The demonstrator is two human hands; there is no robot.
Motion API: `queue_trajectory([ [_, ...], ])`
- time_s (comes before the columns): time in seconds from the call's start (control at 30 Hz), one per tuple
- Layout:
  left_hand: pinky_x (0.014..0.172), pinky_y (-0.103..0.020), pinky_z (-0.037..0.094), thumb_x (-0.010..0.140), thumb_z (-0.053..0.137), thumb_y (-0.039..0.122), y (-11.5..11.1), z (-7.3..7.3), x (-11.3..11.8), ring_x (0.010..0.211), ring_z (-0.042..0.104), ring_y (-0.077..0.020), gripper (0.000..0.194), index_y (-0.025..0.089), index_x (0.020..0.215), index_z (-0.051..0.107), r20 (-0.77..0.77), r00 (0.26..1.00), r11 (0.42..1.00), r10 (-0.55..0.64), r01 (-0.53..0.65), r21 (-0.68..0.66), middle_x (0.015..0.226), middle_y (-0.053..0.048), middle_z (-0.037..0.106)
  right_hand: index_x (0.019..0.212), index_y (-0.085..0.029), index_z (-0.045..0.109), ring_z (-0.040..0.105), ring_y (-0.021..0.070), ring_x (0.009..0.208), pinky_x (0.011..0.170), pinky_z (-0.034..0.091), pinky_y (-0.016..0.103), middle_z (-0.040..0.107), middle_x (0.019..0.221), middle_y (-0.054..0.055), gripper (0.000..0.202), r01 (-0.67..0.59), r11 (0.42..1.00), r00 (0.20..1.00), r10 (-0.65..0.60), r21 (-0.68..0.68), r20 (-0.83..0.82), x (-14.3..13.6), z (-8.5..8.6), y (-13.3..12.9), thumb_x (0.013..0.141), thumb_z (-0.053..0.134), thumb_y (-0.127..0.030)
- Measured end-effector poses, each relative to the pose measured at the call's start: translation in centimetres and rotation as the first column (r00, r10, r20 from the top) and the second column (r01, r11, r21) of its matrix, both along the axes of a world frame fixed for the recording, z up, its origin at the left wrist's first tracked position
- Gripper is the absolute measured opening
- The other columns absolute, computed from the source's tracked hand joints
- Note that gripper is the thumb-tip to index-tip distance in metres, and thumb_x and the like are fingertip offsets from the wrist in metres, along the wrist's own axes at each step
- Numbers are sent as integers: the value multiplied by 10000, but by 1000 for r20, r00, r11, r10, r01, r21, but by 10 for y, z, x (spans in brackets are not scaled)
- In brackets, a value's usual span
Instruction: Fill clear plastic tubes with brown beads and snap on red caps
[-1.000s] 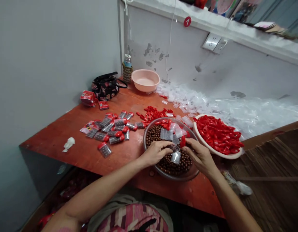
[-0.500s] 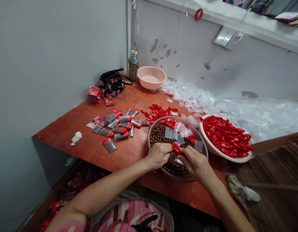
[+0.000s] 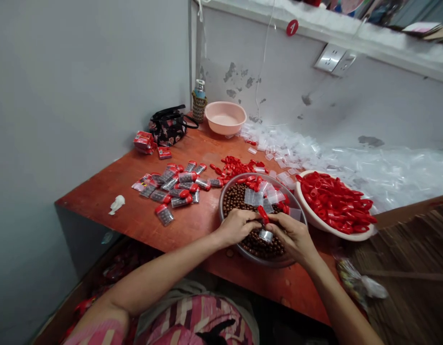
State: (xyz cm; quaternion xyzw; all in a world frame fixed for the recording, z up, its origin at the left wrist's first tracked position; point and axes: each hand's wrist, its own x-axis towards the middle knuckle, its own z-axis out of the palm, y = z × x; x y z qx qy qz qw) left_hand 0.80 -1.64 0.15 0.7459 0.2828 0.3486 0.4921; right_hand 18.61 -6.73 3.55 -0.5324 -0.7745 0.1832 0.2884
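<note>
1. Spreading across the scene, the red-brown table (image 3: 196,232) is bearing everything below, with its near edge running in front of the person.
2. On the far right, a heap of clear plastic pieces (image 3: 354,165) is lying along the wall.
3. At the near middle, a metal bowl (image 3: 263,263) is sitting under both hands; just beside it on the right, a white bowl (image 3: 324,228) is holding many red pieces.
4. At the far side, a pink basin (image 3: 225,120) is standing near the wall; to its left, a bottle in a woven holder (image 3: 199,104) and a dark floral handbag (image 3: 168,132) are resting.
5. The right hand (image 3: 291,235) is reaching in over the metal bowl, its thumb and fingers clamping on a red cap.
6. The left hand (image 3: 238,226) is coming in from the left, its fingertips bunching at the cap; whether they are gripping it, I cannot tell.
7. Left of the bowl, filled packs with red tops (image 3: 169,184) are lying in a loose pile.
8. The red cap (image 3: 262,214) is slanting between the hands, above the bowl; a small clear case (image 3: 266,235) is showing just below it.
9. Brown beads (image 3: 234,197) are filling much of the bowl.
</note>
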Motion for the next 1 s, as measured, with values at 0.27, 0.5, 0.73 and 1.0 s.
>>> queue_trajectory([
  [0.27, 675, -202, 425, 773, 535, 220, 2, 0, -5, 720, 607, -149, 210, 153, 881, 704, -94, 995, 998, 44, -47, -30, 787, -10, 701, 929, -204, 619, 586, 163, 721, 673, 472, 271, 626, 783, 29, 196, -3, 996, 994, -7, -84, -113, -1, -23, 11, 812, 537, -339],
  [0.5, 662, -199, 424, 758, 560, 279, 7, 0, 0, 706, 588, -140, 224, 132, 851, 701, 10, 985, 976, -173, 173, -132, 766, -15, 682, 1378, -255, 234, 446, 246, 1170, 916, 419, 375, 439, 1317, 92, 809, -231, 955, 970, 241, -185, 32, 9, 24, 27, 700, 658, -377],
  [0.73, 608, -245, 479, 749, 568, 339, 10, -10, 2, 721, 609, -167, 367, 124, 1042, 620, 223, 974, 905, -45, 134, -404, 890, -65, 663, 1283, -270, 401, 519, 219, 1046, 875, 446, 372, 525, 1118, 87, 507, -179, 974, 968, 149, 142, 202, 5, 26, 25, 803, 559, -311],
  [1.0, 789, -263, 460, 814, 495, 288, 11, -6, 3, 909, 582, -180, 332, 153, 1103, 588, 229, 973, 957, 17, 51, -287, 1031, -50, 638, 1369, -108, 217, 444, 311, 1130, 907, 402, 463, 460, 1238, 198, 804, -4, 944, 904, -139, 331, 405, -12, -16, 6, 748, 567, -479],
])
